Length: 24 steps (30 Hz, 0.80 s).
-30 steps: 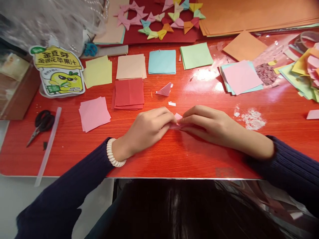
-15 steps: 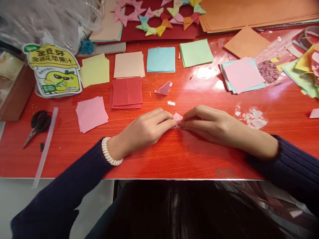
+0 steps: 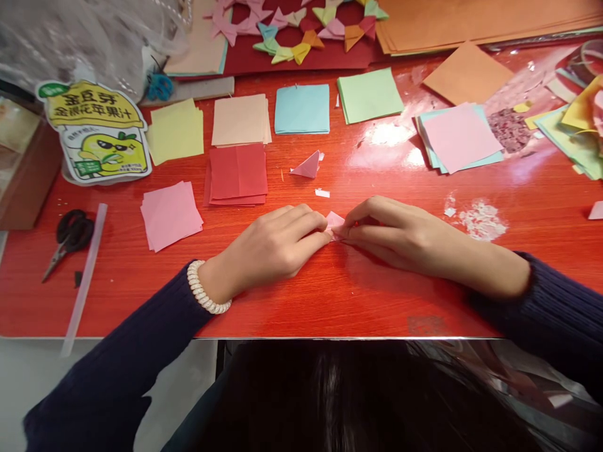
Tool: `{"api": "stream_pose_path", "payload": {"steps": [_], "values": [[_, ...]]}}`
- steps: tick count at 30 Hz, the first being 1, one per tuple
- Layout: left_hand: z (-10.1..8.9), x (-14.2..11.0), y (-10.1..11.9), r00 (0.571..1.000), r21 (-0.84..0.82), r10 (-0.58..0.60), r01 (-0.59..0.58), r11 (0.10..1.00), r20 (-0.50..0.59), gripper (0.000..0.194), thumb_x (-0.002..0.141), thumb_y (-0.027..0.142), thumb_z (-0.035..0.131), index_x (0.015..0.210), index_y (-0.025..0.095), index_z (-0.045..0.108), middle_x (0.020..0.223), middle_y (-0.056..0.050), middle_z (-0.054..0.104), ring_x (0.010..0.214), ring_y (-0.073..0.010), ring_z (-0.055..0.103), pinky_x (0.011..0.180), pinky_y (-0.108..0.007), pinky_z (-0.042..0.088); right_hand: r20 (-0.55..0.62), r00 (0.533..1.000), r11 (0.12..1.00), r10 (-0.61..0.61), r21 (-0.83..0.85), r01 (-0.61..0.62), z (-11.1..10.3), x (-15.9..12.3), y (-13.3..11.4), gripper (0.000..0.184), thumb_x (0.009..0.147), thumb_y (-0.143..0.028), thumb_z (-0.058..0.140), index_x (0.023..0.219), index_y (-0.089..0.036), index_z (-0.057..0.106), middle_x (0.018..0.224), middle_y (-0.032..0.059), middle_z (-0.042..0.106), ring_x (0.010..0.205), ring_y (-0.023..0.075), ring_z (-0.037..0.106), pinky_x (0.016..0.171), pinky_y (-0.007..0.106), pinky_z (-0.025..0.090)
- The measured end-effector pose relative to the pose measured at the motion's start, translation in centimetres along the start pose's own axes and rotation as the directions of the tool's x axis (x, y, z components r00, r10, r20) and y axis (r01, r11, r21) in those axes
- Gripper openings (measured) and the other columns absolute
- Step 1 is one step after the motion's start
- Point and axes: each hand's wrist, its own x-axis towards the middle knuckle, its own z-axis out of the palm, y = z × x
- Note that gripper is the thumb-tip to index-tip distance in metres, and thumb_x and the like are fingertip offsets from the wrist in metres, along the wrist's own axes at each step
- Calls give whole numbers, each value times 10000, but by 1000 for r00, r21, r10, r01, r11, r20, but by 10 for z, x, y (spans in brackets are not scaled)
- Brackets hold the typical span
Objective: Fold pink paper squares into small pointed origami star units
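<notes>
A small piece of folded pink paper [image 3: 335, 219] lies on the red table between my two hands, its lower part mostly covered by fingertips. My left hand [image 3: 282, 242] is closed on the paper's left side, fingers pressed together. From the other side my right hand [image 3: 393, 227] pinches the paper's right edge between thumb and fingers. Just beyond them sits a pink folded triangle [image 3: 307, 165] with a white scrap [image 3: 322, 193] near it. A stack of pink squares [image 3: 172, 215] and a stack of red squares [image 3: 238, 174] lie to the left of my hands.
Black-handled scissors [image 3: 70, 235] and a translucent strip [image 3: 85, 282] lie at the left. Yellow [image 3: 176, 132], beige [image 3: 240, 119], blue [image 3: 302, 110] and green [image 3: 370, 95] paper stacks line the back. Behind them are folded paper rings [image 3: 301, 50]. A pouch [image 3: 98, 135] stands at the left.
My fingers have shifted slightly on the folded pink paper, and a little more of its surface shows between them. The whole view has moved slightly.
</notes>
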Motion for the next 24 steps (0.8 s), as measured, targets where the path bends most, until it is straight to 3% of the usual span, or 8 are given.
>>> {"api": "stream_pose_path", "payload": {"steps": [6, 10, 14, 18, 24], "values": [[-2, -4, -2, 995, 26, 62, -60, 998, -84, 103, 817, 80, 510, 826, 99, 611, 827, -78, 671, 772, -166, 609, 653, -267, 503, -8, 996, 992, -93, -84, 92, 2, 0, 2, 223, 903, -162, 462, 895, -51, 655, 831, 146, 550, 742, 186, 521, 625, 336, 489], [-1, -5, -2, 992, 63, 83, -77, 995, -100, 163, 798, 83, 533, 948, 88, 596, 853, -71, 669, 792, -172, 610, 687, -280, 506, -21, 995, 990, -99, -104, 97, 3, 0, 2, 220, 899, -152, 469, 897, -44, 661, 826, 144, 546, 728, 181, 508, 621, 333, 481], [1, -3, -4, 998, 53, -20, 23, 998, -59, 185, 825, 156, 526, 996, 105, 576, 884, -66, 637, 794, -169, 569, 697, -296, 488, -29, 995, 990, -91, -110, 87, 3, 0, 2, 220, 899, -160, 475, 869, -49, 662, 826, 138, 541, 724, 174, 496, 627, 326, 471], [3, 0, -3, 996, 48, -85, 84, 995, 9, 103, 849, 174, 498, 866, 121, 585, 803, -61, 596, 741, -162, 511, 659, -293, 456, -31, 995, 990, -93, -113, 89, 3, -1, 2, 214, 901, -161, 474, 870, -55, 657, 823, 130, 537, 716, 167, 488, 625, 315, 462], [3, 1, 0, 986, 26, -164, 164, 986, 21, 145, 861, 157, 446, 760, 125, 545, 699, -47, 526, 680, -158, 461, 617, -301, 412, 2, 997, 986, -81, -149, 80, 3, -1, 2, 231, 918, -171, 440, 871, -76, 645, 818, 122, 538, 708, 168, 479, 624, 320, 455]]}}
